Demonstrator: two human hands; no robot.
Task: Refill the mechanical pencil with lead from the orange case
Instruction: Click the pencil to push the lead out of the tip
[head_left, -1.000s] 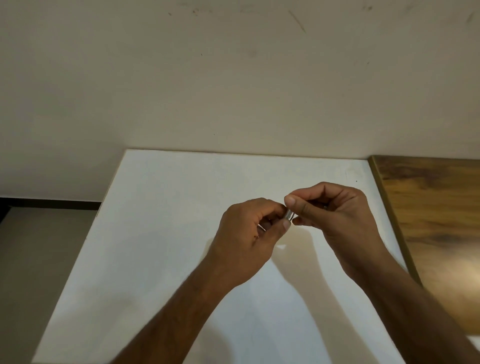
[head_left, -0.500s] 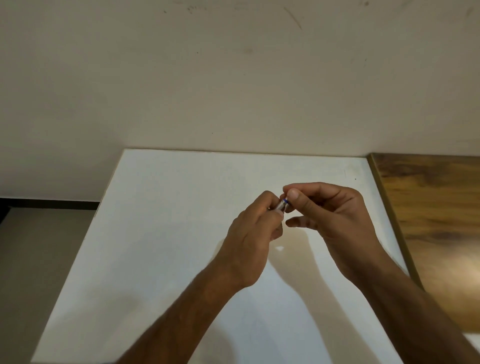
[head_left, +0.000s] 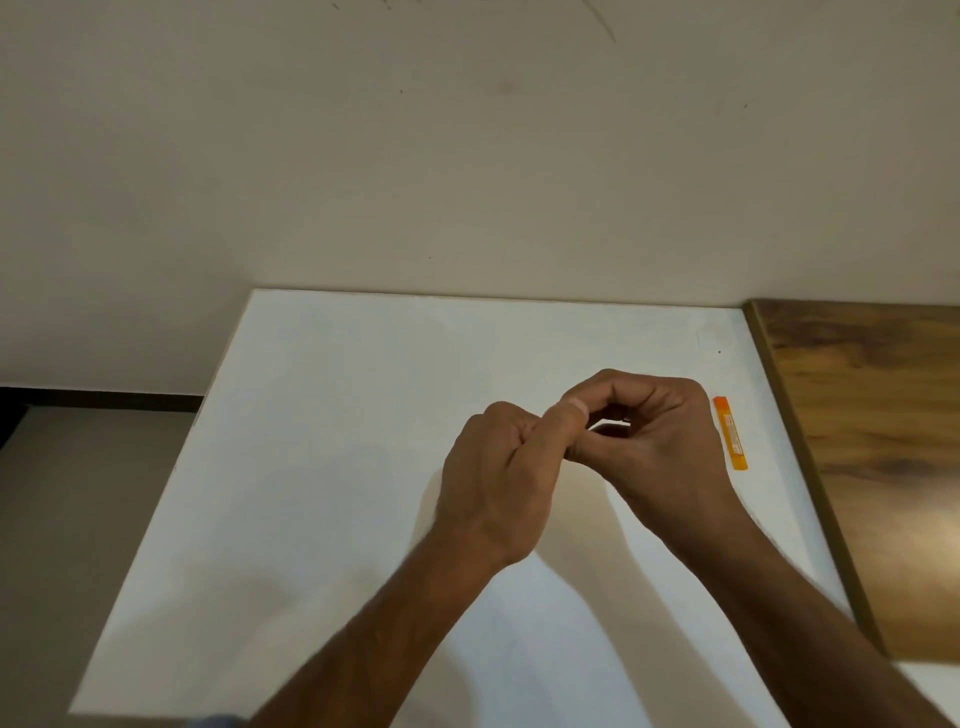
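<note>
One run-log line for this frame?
left hand: closed, contents hidden | right hand: curled, fingertips meeting left | orange lead case: lying on white table, untouched

case (head_left: 731, 433) on table (head_left: 337, 441) – R of hands

A plain indoor room is shown, most likely a home or a small office study corner, though which of the two cannot be told. A white table top (head_left: 332, 415) is set against a bare, off-white painted wall (head_left: 467, 156) that is marked with a few scuffs and scratches. A brown wood-grain surface (head_left: 872, 441) is butted against the table's right edge. A grey floor (head_left: 62, 519) and a dark skirting strip (head_left: 104, 397) are seen at the left
</note>
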